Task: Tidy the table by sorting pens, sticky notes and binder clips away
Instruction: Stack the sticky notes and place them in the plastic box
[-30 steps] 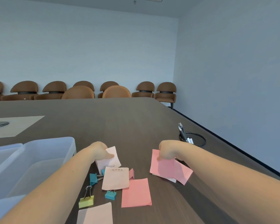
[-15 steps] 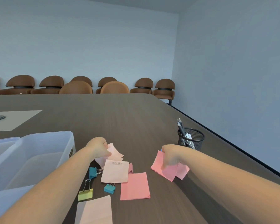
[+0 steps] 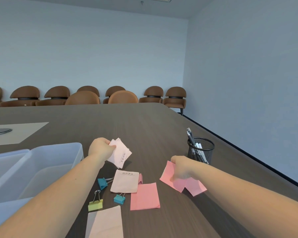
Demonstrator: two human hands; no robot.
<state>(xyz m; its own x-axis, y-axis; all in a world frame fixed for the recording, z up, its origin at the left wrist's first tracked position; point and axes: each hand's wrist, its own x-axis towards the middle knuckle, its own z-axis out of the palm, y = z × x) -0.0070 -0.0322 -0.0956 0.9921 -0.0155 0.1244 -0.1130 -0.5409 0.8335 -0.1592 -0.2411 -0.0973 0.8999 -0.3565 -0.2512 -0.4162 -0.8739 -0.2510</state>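
Note:
My left hand (image 3: pixel 101 148) holds a few pale pink sticky notes (image 3: pixel 120 154) lifted off the table. My right hand (image 3: pixel 181 167) grips bright pink sticky notes (image 3: pixel 177 183) low over the table. Between the hands lie a pale pink note (image 3: pixel 125 182), a bright pink note (image 3: pixel 144 196) and another pale note (image 3: pixel 104 223) near the bottom edge. Two teal binder clips (image 3: pixel 102 182) (image 3: pixel 119 199) and a yellow-green binder clip (image 3: pixel 95 204) lie beside them. A black mesh cup (image 3: pixel 201 150) holds pens (image 3: pixel 191 138).
A clear plastic bin (image 3: pixel 36 169) with compartments stands at the left. The dark table (image 3: pixel 127 127) has its right edge close to the mesh cup. A beige mat (image 3: pixel 19 133) lies far left. Brown chairs (image 3: pixel 119 97) line the far wall.
My left hand has lifted the pale pink notes up and away from the pile. My right hand drew the bright pink notes slightly nearer. The camera tilted a little.

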